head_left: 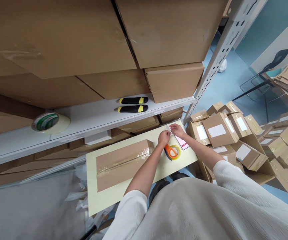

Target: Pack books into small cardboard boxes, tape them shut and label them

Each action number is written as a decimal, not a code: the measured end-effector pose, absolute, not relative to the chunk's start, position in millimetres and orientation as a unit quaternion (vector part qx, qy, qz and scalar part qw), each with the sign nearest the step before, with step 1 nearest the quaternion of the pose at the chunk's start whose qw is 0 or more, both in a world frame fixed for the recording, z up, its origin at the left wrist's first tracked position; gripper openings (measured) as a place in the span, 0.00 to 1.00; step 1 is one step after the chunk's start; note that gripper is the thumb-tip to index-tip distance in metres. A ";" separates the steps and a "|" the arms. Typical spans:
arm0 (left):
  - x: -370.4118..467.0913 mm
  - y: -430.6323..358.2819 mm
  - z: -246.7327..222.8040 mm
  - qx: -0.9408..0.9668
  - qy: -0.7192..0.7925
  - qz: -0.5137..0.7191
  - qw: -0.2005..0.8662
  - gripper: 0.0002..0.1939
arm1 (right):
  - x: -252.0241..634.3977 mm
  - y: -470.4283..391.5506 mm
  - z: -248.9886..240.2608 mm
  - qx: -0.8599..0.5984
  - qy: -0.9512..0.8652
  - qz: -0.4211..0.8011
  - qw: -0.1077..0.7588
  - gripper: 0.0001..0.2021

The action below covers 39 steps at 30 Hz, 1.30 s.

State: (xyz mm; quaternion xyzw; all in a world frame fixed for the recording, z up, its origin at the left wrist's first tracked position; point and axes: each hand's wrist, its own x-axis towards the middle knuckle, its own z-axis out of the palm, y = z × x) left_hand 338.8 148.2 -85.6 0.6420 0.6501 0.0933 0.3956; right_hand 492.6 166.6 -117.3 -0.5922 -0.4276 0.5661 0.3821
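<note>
Though the box (121,173) on the desk (189,154) is already taped shut, no label shows on its top; my left hand (164,137) and right hand (177,129), close together, pinch a small white paper (168,128) beside the phone (183,142).

Between the left hand (164,137) and right hand (177,129), over a table (92,196), is a slip of paper (168,127). On the table, a tape dispenser (170,151) lies just on the hands' near side, a phone (183,142) to its right, and a box (124,164) to the hands' left. Beyond the hands, a shelf (96,116) bears two knives (132,109), a tape roll (62,124) farther left, and cartons (175,81); parcels (218,130) are piled right of the hands.
</note>
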 end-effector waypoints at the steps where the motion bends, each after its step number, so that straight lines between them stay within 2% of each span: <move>1: 339.6 147.6 -85.4 0.645 0.650 0.092 0.392 0.13 | 492.2 167.3 -117.2 -0.602 -0.441 0.552 0.373 0.14; 5: 343.2 144.5 -83.1 0.654 0.647 0.086 0.383 0.13 | 491.5 171.2 -116.2 -0.636 -0.486 0.497 0.336 0.07; 12: 346.8 142.5 -83.0 0.632 0.649 0.108 0.409 0.11 | 493.2 176.2 -119.1 -0.670 -0.505 0.459 0.293 0.09; 19: 344.8 142.8 -88.0 0.615 0.653 0.123 0.425 0.13 | 493.2 177.3 -126.7 -0.659 -0.472 0.489 0.323 0.10; 25: 344.2 143.2 -88.1 0.621 0.650 0.131 0.418 0.11 | 494.6 173.8 -123.5 -0.617 -0.440 0.560 0.335 0.05; 28: 342.7 143.2 -87.2 0.624 0.651 0.131 0.411 0.11 | 497.1 172.1 -119.8 -0.591 -0.441 0.587 0.334 0.10; 39: 339.9 143.4 -91.5 0.613 0.645 0.164 0.426 0.07 | 497.7 170.9 -112.5 -0.602 -0.419 0.577 0.359 0.11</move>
